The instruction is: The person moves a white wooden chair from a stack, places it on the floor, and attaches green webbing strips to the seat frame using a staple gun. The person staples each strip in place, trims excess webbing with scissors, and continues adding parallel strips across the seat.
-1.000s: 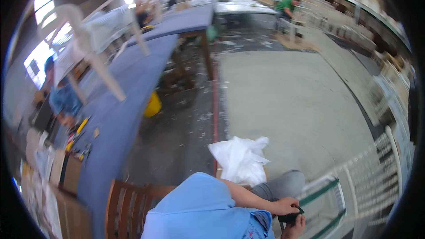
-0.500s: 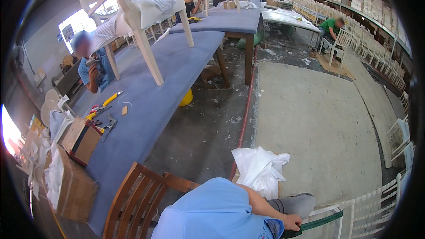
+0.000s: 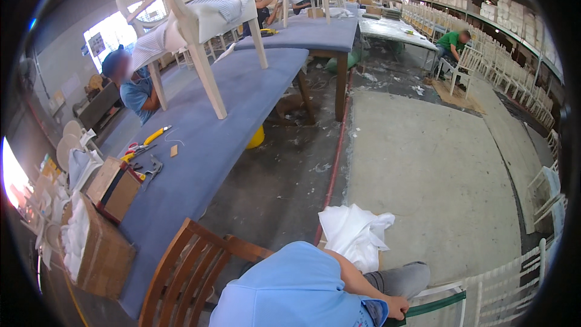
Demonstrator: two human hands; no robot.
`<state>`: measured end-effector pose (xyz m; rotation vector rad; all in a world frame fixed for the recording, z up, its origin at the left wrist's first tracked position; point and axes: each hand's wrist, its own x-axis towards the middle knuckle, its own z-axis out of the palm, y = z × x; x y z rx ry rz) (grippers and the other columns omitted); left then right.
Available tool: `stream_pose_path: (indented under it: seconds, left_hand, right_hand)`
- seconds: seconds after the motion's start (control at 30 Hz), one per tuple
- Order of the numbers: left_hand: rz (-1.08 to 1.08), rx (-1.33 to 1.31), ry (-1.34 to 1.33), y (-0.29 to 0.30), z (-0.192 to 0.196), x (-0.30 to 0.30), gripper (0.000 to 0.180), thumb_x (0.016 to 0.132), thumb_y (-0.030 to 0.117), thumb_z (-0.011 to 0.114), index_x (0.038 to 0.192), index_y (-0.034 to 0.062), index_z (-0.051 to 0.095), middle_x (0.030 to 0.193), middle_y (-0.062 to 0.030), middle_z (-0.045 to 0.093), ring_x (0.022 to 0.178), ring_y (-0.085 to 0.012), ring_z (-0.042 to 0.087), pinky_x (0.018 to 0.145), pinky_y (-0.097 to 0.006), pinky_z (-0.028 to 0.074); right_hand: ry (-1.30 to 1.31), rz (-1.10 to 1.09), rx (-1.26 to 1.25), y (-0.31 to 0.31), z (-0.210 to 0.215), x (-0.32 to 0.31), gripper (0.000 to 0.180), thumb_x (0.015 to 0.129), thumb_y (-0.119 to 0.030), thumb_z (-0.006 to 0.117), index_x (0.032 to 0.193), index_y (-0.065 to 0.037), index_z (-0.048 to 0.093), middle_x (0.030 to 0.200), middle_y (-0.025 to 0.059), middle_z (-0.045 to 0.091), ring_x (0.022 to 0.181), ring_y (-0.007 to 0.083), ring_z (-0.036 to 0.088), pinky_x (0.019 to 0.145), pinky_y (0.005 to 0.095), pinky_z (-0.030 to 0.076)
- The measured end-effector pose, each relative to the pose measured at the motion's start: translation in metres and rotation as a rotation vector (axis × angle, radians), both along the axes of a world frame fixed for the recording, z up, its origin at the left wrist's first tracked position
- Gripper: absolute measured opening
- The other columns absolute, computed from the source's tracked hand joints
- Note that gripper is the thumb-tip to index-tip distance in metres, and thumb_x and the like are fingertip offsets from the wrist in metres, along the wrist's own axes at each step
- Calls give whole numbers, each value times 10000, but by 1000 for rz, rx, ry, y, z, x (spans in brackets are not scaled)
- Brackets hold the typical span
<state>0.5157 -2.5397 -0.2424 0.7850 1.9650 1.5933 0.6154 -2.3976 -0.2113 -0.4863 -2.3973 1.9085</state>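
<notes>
My left arm, in a light blue sleeve (image 3: 275,287), reaches toward the lower right across my grey-trousered leg (image 3: 402,277). At its end my left hand (image 3: 397,307) is closed on the near end of a dark green strap (image 3: 437,304). That strap stretches rightward over a white chair frame (image 3: 461,309) at the lower edge. What the fingertips do beneath the strap is hidden. My right hand is out of view.
A brown slatted wooden chair (image 3: 184,266) stands at my left. Beyond it, a blue-covered table (image 3: 200,169) carries pliers (image 3: 154,169), cardboard boxes (image 3: 115,188) and a white chair (image 3: 196,54). White cloth (image 3: 357,236) lies ahead. People work at the table and far right.
The co-worker across the table has lowered their head and moved a hand to the chair leg. My left hand stays on the strap, barely shifted.
</notes>
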Motion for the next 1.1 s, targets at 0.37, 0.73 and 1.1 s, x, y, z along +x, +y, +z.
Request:
stream_pose_path:
  seconds: [0.37, 0.73, 1.1]
  left_hand:
    - [-139, 37, 77, 32, -9, 21, 232, 729, 217, 720, 790, -1, 667, 734, -185, 652, 704, -297, 640, 642, -450, 477]
    - [-129, 107, -152, 53, 38, 5, 246, 850, 242, 761, 892, 6, 706, 792, -88, 696, 743, -180, 643, 681, -355, 513]
    - [14, 258, -590, 60, 78, -10, 114, 965, 163, 702, 986, 52, 717, 905, 2, 678, 856, -101, 615, 803, -281, 497]
  right_hand:
    - [61, -157, -124, 15, 0, 22, 482, 1000, -208, 685, 1386, 54, 561, 1224, 141, 676, 1054, 208, 612, 909, 335, 507]
    - [138, -335, -375, 1, -21, 68, 451, 1025, -147, 650, 1400, 78, 540, 1317, 151, 626, 1145, 215, 584, 993, 331, 476]
    - [-10, -290, -183, 22, 23, 57, 203, 921, -56, 726, 1105, 19, 690, 931, 3, 696, 850, 78, 605, 756, 262, 504]
